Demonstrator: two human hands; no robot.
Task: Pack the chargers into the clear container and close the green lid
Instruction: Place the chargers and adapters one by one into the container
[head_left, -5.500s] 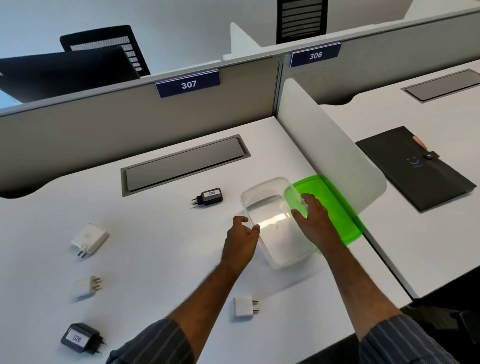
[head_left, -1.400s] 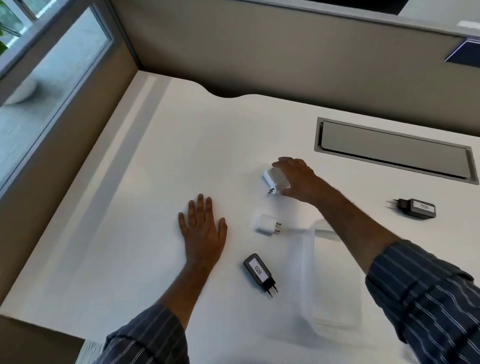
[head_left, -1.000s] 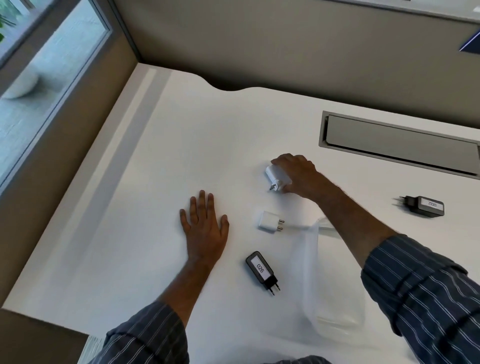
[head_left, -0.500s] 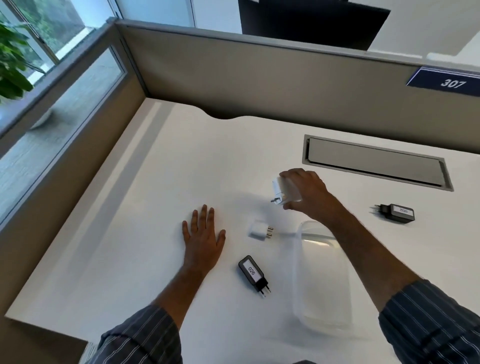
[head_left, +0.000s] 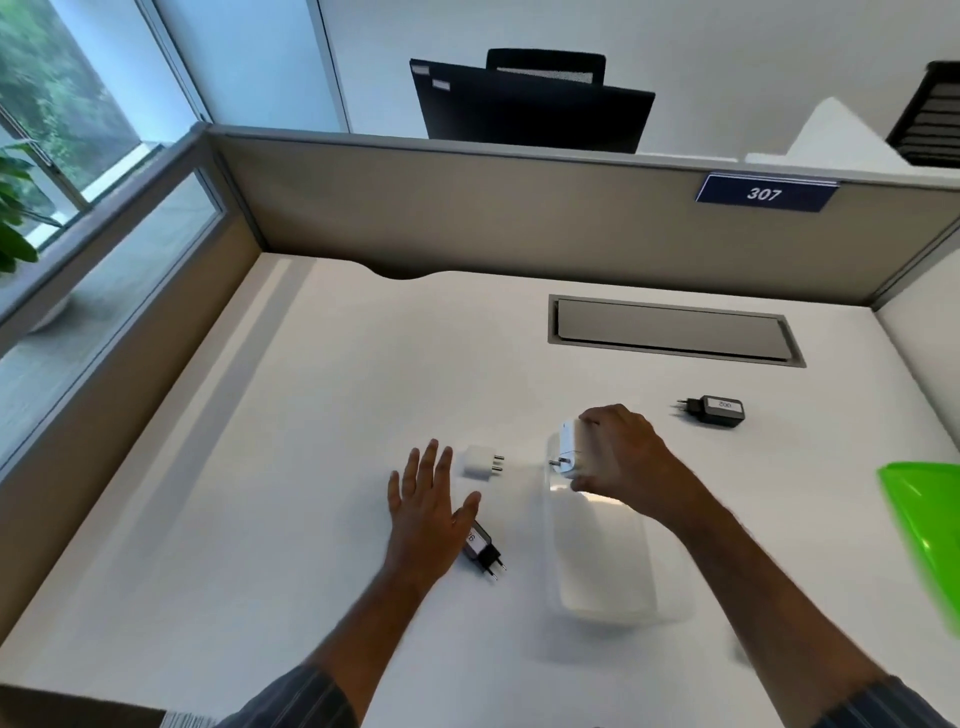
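Note:
My right hand (head_left: 626, 460) grips a white charger (head_left: 569, 451) over the far end of the clear container (head_left: 608, 561), which sits on the white desk. My left hand (head_left: 426, 506) is spread flat, fingers apart, holding nothing. A small white charger (head_left: 480, 461) lies just beyond its fingertips. A black labelled charger (head_left: 483, 548) lies partly under its thumb side. Another black charger (head_left: 717, 410) rests farther right, near the cable tray. The green lid (head_left: 924, 525) shows at the right edge.
A grey cable-tray cover (head_left: 675, 330) is set into the desk (head_left: 311, 415) at the back. Beige partitions (head_left: 519, 218) wall the desk at the back and left, with a window on the left. A black chair stands behind the partition.
My right hand has carried the white charger from the desk to above the container's far end. My left hand has slid right, over the black labelled charger. The camera has tilted up and right, showing the green lid.

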